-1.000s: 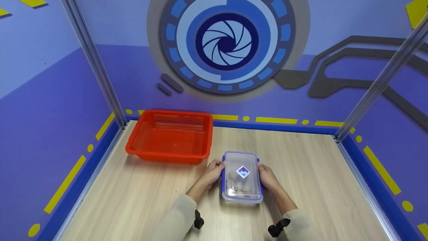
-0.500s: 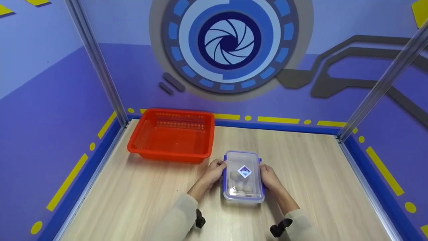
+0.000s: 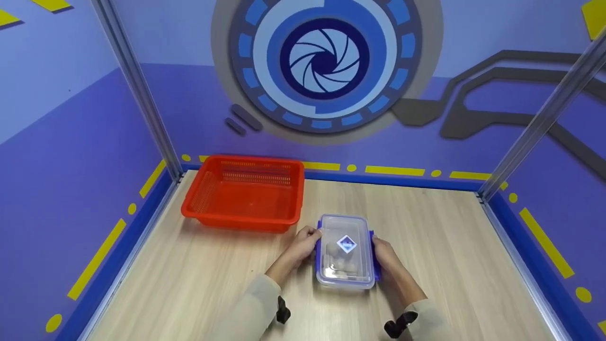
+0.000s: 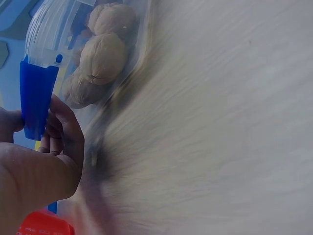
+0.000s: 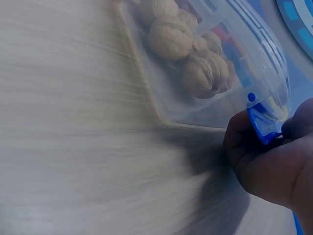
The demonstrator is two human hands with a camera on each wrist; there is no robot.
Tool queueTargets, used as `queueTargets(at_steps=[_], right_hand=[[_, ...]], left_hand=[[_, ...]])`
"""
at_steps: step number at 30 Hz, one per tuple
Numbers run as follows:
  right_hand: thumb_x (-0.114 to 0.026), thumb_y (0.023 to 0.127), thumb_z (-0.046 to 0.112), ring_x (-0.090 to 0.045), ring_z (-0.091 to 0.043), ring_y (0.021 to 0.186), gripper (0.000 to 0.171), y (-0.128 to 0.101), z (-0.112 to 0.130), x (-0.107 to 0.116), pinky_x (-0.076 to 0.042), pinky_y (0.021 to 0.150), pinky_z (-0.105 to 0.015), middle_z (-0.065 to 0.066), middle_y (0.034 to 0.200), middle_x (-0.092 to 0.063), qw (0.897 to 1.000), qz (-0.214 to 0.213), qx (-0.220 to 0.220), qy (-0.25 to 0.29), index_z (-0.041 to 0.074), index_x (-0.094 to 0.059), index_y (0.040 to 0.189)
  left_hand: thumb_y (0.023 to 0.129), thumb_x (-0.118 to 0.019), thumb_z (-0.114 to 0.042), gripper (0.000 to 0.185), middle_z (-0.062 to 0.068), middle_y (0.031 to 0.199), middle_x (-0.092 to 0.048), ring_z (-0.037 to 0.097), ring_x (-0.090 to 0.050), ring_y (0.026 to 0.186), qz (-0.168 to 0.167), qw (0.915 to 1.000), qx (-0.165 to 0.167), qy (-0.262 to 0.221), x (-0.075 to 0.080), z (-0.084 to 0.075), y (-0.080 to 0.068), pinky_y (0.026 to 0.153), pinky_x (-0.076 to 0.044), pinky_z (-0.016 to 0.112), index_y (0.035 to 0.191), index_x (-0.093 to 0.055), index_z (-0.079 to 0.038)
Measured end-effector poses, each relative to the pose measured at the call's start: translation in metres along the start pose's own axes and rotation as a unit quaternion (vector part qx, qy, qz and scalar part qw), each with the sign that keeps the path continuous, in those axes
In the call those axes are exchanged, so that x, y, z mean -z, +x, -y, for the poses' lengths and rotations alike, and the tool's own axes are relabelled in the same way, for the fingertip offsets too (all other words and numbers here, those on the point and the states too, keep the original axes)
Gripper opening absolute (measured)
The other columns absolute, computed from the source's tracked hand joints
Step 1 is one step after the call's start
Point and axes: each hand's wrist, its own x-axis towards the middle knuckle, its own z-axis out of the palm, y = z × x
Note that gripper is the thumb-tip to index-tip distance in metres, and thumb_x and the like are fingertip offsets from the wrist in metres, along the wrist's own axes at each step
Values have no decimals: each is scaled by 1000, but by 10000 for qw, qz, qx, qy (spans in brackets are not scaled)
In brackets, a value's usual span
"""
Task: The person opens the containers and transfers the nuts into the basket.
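A clear food container (image 3: 348,260) with a purple-blue rim and a diamond label (image 3: 347,244) stands on the table in the head view. Several walnuts (image 4: 102,58) show through its wall in both wrist views. My left hand (image 3: 303,246) is at its left side, pinching the blue latch (image 4: 36,100) between thumb and fingers. At the opposite side my right hand (image 3: 389,255) has thumb and curled fingers on the other blue latch (image 5: 264,125), which juts outward from the lid. The lid lies on the container.
A red plastic basket (image 3: 244,222) with slotted sides stands at the back left, beyond my left hand. Blue-purple walls (image 3: 407,147) and metal posts (image 3: 137,85) bound the wooden table (image 3: 435,246) at the back and sides.
The right-side latch has swung outward from the container, and my right hand has shifted slightly right and down with it. My left hand and the container stay nearly still.
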Motion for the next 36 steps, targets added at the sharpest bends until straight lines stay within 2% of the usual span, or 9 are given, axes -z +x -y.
queueTargets(at_steps=[5, 11, 14, 18, 21, 26, 30, 34, 36], right_hand=[[-30, 116, 25, -67, -21, 96, 53, 1, 3, 1, -57, 83, -32, -16, 111, -69, 9998, -18, 26, -193, -16, -53, 140], [-38, 116, 26, -62, -18, 84, 48, 0, 7, 11, -52, 74, -30, -11, 94, -67, 9896, -346, 460, -1317, -15, -63, 121], [-40, 116, 30, -62, -21, 80, 45, -3, 9, 19, -53, 69, -32, -12, 90, -64, 9856, -429, 404, -1585, -11, -60, 113], [-39, 116, 33, -67, -27, 84, 45, -8, 10, 28, -59, 70, -37, -17, 98, -65, 9870, -385, 190, -1550, -8, -57, 118], [-40, 116, 36, -68, -29, 89, 48, -12, 13, 30, -60, 73, -40, -18, 101, -65, 9878, -342, 252, -1496, -9, -56, 122], [-45, 115, 37, -66, -30, 91, 49, -13, 15, 26, -59, 75, -41, -18, 102, -65, 9903, -319, 417, -1286, -9, -56, 125], [-48, 114, 34, -67, -28, 91, 44, -10, 18, 21, -60, 77, -42, -18, 104, -65, 9908, -229, 517, -1227, -9, -56, 123], [-48, 114, 33, -70, -25, 93, 43, -8, 21, 13, -61, 79, -39, -18, 111, -67, 9905, -73, 572, -1246, -6, -56, 131], [-49, 114, 37, -69, -25, 97, 48, -7, 22, 9, -60, 79, -37, -20, 118, -66, 9894, -24, 598, -1324, -4, -55, 138]], left_hand=[[109, -58, -33, 26, 1, 79, -51, 13, -47, 61, -54, 10000, -70, 33, 0, 2, -1, 53, -40, 29, 111, -58, -7], [110, -58, -33, 27, 2, 82, -53, 15, -49, 65, -67, 9999, -73, -13, -1, 4, 0, 56, -42, 30, 111, -59, -6], [110, -58, -33, 27, 2, 84, -54, 15, -50, 66, -29, 9999, -122, -59, -2, 4, 0, 57, -42, 29, 112, -59, -6], [110, -57, -30, 23, 2, 85, -53, 14, -49, 66, 33, 9995, -276, -119, -1, 4, 1, 57, -41, 29, 110, -57, -6], [110, -57, -28, 22, 2, 87, -51, 14, -49, 68, 49, 9993, -348, -154, 1, 2, 1, 58, -41, 30, 109, -56, -6], [110, -56, -28, 20, 1, 84, -49, 16, -46, 66, 4, 9998, -138, -169, 1, -1, 2, 55, -37, 29, 108, -56, -8], [109, -56, -25, 18, 2, 84, -49, 15, -47, 68, -227, 9993, -295, 42, -4, -2, 2, 56, -39, 27, 105, -56, -8], [107, -58, -23, 18, 5, 91, -54, 17, -53, 80, -585, 9957, -579, 429, -8, -3, 1, 66, -44, 27, 102, -58, -6], [106, -59, -25, 19, 6, 94, -57, 18, -55, 86, -737, 9942, -587, 523, -10, -5, 1, 72, -46, 29, 102, -59, -6]])
